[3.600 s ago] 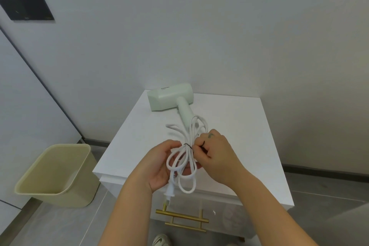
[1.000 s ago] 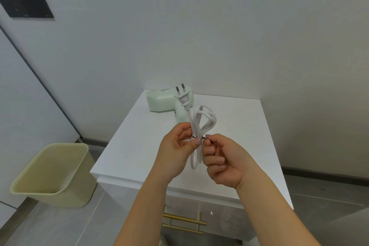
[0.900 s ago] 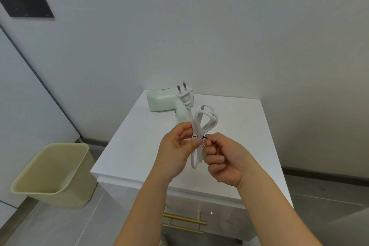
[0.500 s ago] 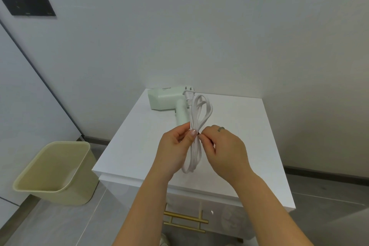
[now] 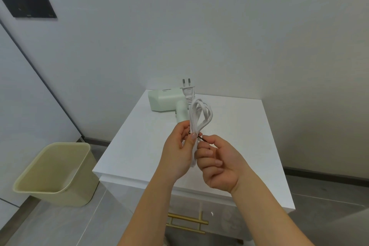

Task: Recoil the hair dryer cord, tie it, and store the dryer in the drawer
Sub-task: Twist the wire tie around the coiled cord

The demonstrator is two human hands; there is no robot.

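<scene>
Head view: since half a second ago the right hand (image 5: 217,164) has turned palm-up and the bundle has risen, so the plug (image 5: 187,92) now stands above the hair dryer (image 5: 165,100) instead of in front of it. The left hand (image 5: 177,154) pinches the folded cord (image 5: 199,115) at its waist, thumb and fingers curled round it. Loops rise above that grip and one hangs below. The right hand's grip is closed on the thin black tie (image 5: 200,137), just right of the left thumb. The hair dryer lies on the counter (image 5: 239,126) beyond the grip, not in the drawer (image 5: 221,215) below, whose front is shut. Down to the left of the grip an open bin (image 5: 54,173) stands on the floor. One dryer, one cord, one two-pronged plug, one tie, one bin, one gold handle (image 5: 187,223).
</scene>
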